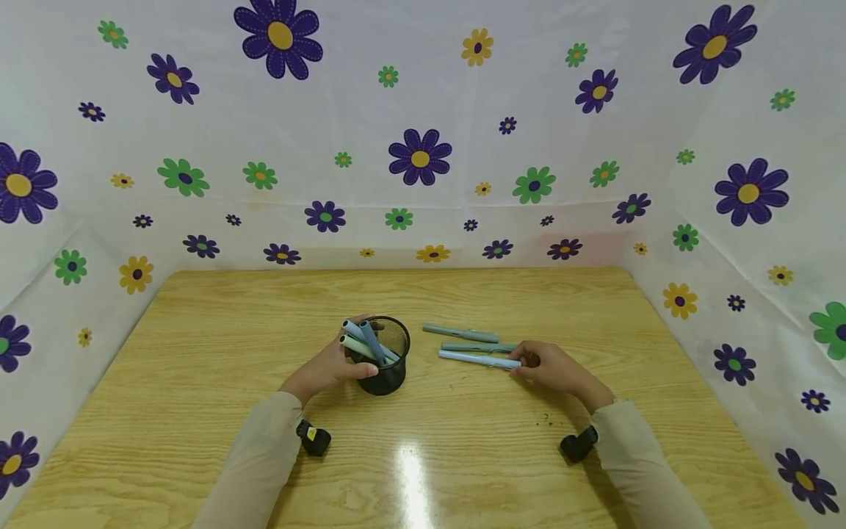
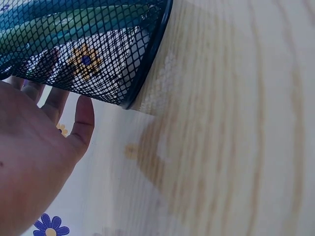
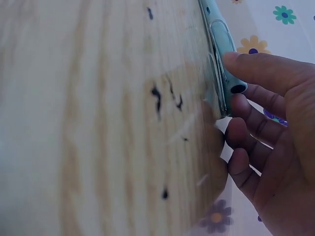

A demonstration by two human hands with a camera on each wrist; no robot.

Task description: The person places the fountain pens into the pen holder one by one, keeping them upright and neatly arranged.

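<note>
The left hand [image 1: 330,367] grasps a round black cup [image 1: 388,382], with the thumb on its near side and the other fingers around its far side. The wall of this cup is a fine metal mesh, with small diamond holes which show well in the left wrist view, and its edge is a smooth dark ring. Inside the cup, just above the left thumb, three smooth, tube-shaped pens lean toward the left hand: a darker blue pen [image 1: 373,343], a light blue pen [image 1: 354,328] and a pale green pen [image 1: 357,346].

The right hand [image 1: 555,369] pinches the end of a pale blue pen [image 1: 476,358] between the thumb and a finger. This pen is slim and glossy, with a thin wire clip near the held end, and it lies between the two hands. Just beyond it, a grey-green pen [image 1: 472,347] reaches to the right fingers, and farther from the right hand lies another green pen [image 1: 459,333], almost parallel.

Under both hands is the table [image 1: 489,448], of yellowish wood grain with a shiny surface. Some dark specks [image 1: 546,420] are near the right wrist. In front of the hands hangs a white cloth [image 1: 463,110] printed with flowers, lightly creased.
</note>
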